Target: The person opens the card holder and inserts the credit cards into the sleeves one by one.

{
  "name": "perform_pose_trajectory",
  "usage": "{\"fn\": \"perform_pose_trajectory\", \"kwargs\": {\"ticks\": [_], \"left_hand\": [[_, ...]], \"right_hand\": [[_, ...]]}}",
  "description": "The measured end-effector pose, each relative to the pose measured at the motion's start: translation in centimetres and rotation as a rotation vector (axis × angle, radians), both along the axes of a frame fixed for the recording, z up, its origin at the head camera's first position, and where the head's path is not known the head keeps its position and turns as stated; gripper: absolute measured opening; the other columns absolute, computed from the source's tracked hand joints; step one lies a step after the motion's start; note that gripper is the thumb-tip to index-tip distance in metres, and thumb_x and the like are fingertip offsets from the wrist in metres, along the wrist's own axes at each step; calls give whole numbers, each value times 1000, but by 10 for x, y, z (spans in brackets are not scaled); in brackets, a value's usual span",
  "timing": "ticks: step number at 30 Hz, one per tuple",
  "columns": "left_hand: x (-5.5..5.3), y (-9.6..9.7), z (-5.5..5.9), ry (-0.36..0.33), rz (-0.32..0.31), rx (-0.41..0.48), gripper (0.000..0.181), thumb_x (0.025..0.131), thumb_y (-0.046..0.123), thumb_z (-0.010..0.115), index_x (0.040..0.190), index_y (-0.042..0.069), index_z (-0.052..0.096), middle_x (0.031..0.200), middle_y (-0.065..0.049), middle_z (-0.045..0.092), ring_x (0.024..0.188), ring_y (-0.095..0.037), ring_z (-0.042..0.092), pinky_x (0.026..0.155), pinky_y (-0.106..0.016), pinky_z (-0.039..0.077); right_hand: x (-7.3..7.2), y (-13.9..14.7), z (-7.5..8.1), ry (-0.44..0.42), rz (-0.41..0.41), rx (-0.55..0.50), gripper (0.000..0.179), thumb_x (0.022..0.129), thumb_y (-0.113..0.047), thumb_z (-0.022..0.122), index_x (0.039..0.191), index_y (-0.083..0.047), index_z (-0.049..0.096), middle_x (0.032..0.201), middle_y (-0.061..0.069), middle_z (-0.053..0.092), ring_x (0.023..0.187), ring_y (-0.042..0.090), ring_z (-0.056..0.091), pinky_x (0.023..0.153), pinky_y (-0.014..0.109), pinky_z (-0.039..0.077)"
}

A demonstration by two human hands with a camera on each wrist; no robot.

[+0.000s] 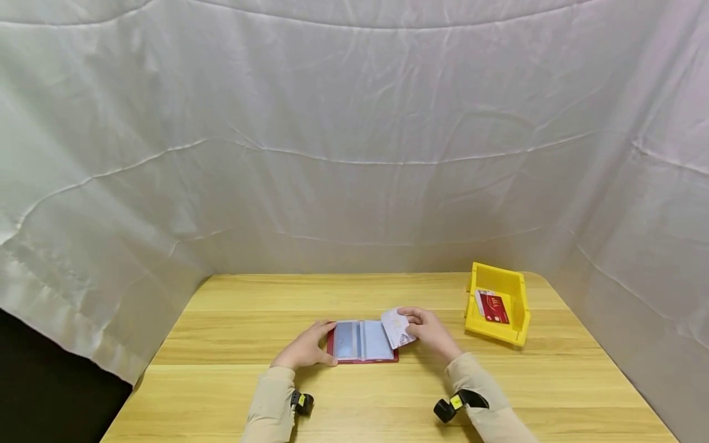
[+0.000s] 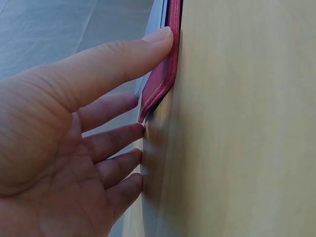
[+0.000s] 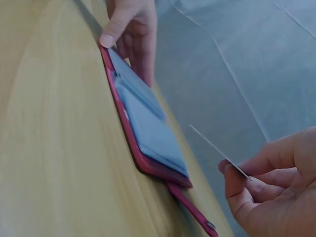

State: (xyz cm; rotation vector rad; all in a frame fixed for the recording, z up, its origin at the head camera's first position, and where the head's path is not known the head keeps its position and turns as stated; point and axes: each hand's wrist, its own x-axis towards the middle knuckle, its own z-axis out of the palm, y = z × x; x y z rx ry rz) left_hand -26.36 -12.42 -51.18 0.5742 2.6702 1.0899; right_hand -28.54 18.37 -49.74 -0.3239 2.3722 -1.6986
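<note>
An open red card holder [image 1: 362, 358] with clear plastic sleeves lies on the wooden table. At its left end, my left hand [image 1: 303, 349] holds it, thumb on the near edge and index finger at the far corner. The left wrist view shows that thumb against the red stitched cover [image 2: 170, 64]. Above the holder's right side, my right hand [image 1: 432, 332] pinches a pale printed card [image 1: 396, 329] between thumb and fingers. Seen edge-on in the right wrist view, the card [image 3: 217, 149] is apart from the sleeves. A red strap [image 3: 195, 210] with a snap sticks out from the holder.
A yellow bin [image 1: 501, 280] stands at the back right of the table, with a red card [image 1: 493, 307] and a whitish one partly under it inside. Grey-white cloth [image 1: 354, 123] hangs behind and along both sides of the table [image 1: 365, 406].
</note>
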Motion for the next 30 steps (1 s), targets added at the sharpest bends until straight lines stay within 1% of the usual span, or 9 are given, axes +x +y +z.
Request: {"fn": "perform_pose_trajectory", "kwargs": {"ticks": [5, 9, 14, 18, 24, 30], "left_hand": [[0, 0, 0, -11, 5, 2, 88, 69, 13, 85, 145, -3, 41, 154, -25, 34, 145, -48, 22, 117, -64, 21], [0, 0, 0, -12, 8, 0, 88, 69, 13, 85, 145, -2, 41, 154, -25, 33, 145, -48, 22, 117, -65, 21], [0, 0, 1, -4, 5, -5, 88, 70, 13, 85, 145, -3, 41, 154, -25, 34, 144, -49, 23, 117, -65, 22], [0, 0, 0, -5, 9, -9, 88, 69, 13, 85, 145, -2, 42, 154, -25, 34, 144, -49, 23, 117, -65, 22], [0, 0, 1, -4, 2, -4, 88, 69, 13, 84, 145, -2, 42, 154, -25, 34, 144, -49, 23, 116, -65, 21], [-1, 0, 1, 7, -7, -3, 88, 69, 13, 84, 144, -4, 42, 152, -27, 36, 143, -49, 25, 116, -64, 24]], "right_hand": [[-1, -13, -6, -13, 76, 30, 50, 81, 8, 50, 130, 12, 51, 114, 29, 63, 87, 12, 58, 69, 19, 51], [-1, -23, -10, -19, 89, 28, 51, 79, 8, 50, 129, 12, 53, 114, 27, 64, 87, 12, 59, 69, 20, 52], [-2, -35, -11, -61, 65, -6, 51, 77, 10, 50, 128, 10, 55, 113, 25, 64, 87, 15, 59, 71, 21, 52], [-2, -43, -10, -79, 33, 5, 52, 75, 11, 50, 127, 9, 57, 109, 23, 64, 84, 15, 57, 69, 23, 51], [-4, -51, -10, -75, -11, 38, 54, 72, 13, 48, 125, 9, 59, 104, 20, 64, 80, 15, 53, 65, 22, 47], [-6, -54, -10, -81, -32, 61, 56, 70, 14, 48, 125, 8, 60, 104, 19, 64, 82, 17, 55, 66, 23, 48]]}}
